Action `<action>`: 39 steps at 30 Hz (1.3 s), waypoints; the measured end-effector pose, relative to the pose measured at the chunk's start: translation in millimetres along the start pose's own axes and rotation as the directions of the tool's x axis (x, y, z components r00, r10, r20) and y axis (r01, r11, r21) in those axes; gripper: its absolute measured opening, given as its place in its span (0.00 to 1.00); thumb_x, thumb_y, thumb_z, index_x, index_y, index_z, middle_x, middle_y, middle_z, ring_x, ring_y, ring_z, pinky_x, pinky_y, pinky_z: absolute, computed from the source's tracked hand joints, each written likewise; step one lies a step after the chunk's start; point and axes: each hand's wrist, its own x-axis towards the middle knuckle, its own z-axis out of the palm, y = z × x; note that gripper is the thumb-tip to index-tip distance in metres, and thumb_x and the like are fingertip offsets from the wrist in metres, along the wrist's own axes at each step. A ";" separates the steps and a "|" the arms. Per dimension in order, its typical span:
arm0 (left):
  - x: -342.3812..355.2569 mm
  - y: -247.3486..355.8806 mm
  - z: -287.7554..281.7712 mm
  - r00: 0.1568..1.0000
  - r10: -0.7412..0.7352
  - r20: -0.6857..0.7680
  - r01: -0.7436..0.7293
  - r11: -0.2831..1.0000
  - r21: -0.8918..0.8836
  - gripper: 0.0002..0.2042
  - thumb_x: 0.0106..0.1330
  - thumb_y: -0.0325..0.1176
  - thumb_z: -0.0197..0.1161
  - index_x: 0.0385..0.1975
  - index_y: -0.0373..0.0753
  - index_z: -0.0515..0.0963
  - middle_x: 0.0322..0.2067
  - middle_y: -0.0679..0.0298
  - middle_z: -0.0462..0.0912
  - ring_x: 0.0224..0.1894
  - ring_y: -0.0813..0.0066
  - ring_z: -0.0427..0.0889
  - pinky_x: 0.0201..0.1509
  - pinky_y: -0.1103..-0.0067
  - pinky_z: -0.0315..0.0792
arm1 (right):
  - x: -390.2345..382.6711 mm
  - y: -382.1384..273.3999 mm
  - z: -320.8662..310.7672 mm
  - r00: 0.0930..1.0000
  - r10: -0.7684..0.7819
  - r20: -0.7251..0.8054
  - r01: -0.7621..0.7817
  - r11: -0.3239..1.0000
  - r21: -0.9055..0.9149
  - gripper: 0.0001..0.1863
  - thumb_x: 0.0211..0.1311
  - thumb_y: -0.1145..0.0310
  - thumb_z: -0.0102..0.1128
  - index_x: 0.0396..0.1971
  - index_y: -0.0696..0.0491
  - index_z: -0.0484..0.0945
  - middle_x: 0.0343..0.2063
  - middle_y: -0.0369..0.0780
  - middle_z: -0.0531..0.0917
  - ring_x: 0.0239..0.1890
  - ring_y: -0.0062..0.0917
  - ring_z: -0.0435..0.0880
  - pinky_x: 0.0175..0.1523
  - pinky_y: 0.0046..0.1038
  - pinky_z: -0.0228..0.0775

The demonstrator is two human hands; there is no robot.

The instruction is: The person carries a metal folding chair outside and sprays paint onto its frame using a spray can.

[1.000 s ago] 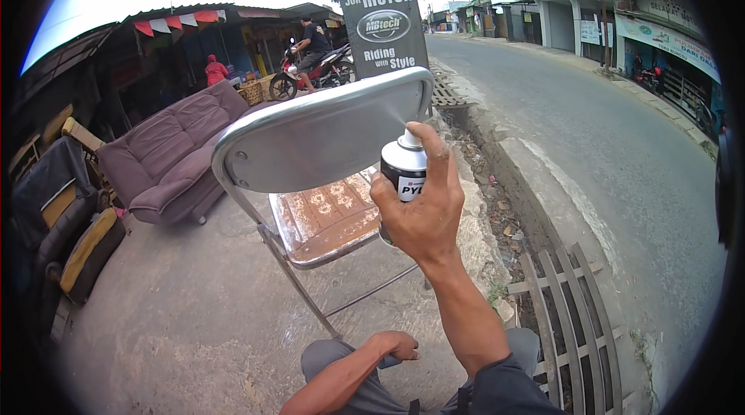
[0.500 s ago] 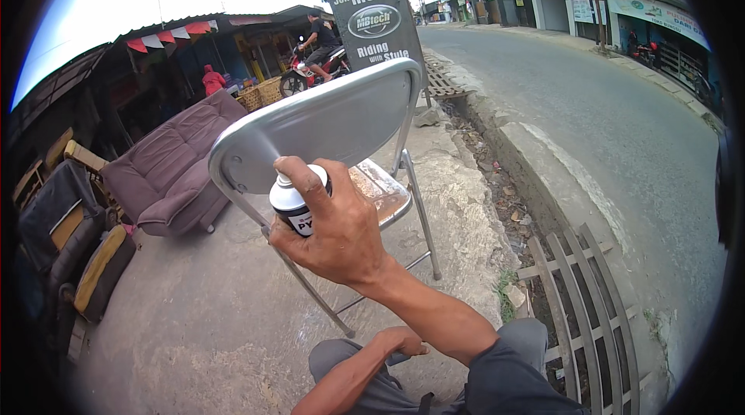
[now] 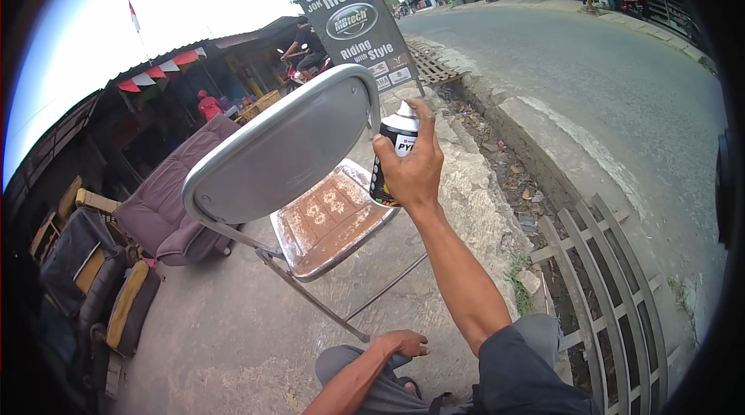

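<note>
My right hand [image 3: 411,167] is wrapped round a black spray paint can [image 3: 394,153] with a white top, held upright at the right edge of a chair's backrest. Its index finger lies on the nozzle. The folding metal chair [image 3: 283,155] stands before me, its backrest silver-grey and smooth. Lower down, the seat [image 3: 330,217] looks brown and worn, with pale patches and a silver rim. Over my left knee rests my left hand [image 3: 407,343], loosely open and holding nothing.
A purple sofa [image 3: 167,198] and stacked old seat parts [image 3: 85,268] stand on the left. Behind the chair is a dark signboard [image 3: 353,23], with a person on a motorcycle [image 3: 306,50] beside it. A debris-filled gutter [image 3: 504,151] and metal grate [image 3: 601,291] border the road at right.
My right hand has moved the can from in front of the backrest to its right edge. A pale spray mist seen earlier at the nozzle is gone. The view has shifted too.
</note>
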 end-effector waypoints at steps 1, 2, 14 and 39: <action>0.0 -2.7 1.8 1.000 -0.015 0.002 0.015 1.000 -0.002 0.32 0.76 0.55 0.51 0.72 0.40 0.68 0.69 0.51 0.72 0.72 0.48 0.70 0.74 0.60 0.64 | -6.1 -8.3 4.4 0.996 -0.080 0.042 0.078 0.996 0.046 0.35 0.58 0.66 0.69 0.65 0.50 0.67 0.45 0.49 0.83 0.42 0.35 0.88 0.49 0.37 0.82; 0.7 -6.5 6.1 1.000 -0.029 0.010 0.029 1.000 -0.003 0.32 0.76 0.55 0.51 0.72 0.40 0.68 0.69 0.51 0.72 0.72 0.48 0.70 0.74 0.60 0.64 | -12.1 -17.3 10.9 0.980 -0.179 0.084 0.172 0.982 0.083 0.35 0.57 0.66 0.69 0.66 0.50 0.67 0.45 0.49 0.83 0.42 0.35 0.88 0.49 0.37 0.82; 13.6 -21.3 18.6 1.000 -0.025 0.015 0.025 0.999 -0.033 0.32 0.77 0.57 0.51 0.73 0.41 0.67 0.67 0.47 0.74 0.69 0.44 0.72 0.73 0.58 0.66 | -24.3 46.9 6.0 0.976 0.214 0.041 -0.217 0.973 0.077 0.35 0.54 0.66 0.69 0.63 0.51 0.68 0.44 0.50 0.81 0.41 0.40 0.87 0.47 0.41 0.80; 38.8 9.4 -1.2 0.993 0.114 0.017 -0.111 0.986 -0.127 0.29 0.75 0.51 0.56 0.70 0.41 0.70 0.59 0.48 0.82 0.63 0.47 0.79 0.67 0.59 0.70 | -66.5 7.0 -12.4 0.961 -0.124 0.248 0.093 0.987 0.132 0.37 0.55 0.62 0.71 0.66 0.46 0.69 0.42 0.48 0.77 0.37 0.38 0.87 0.41 0.39 0.84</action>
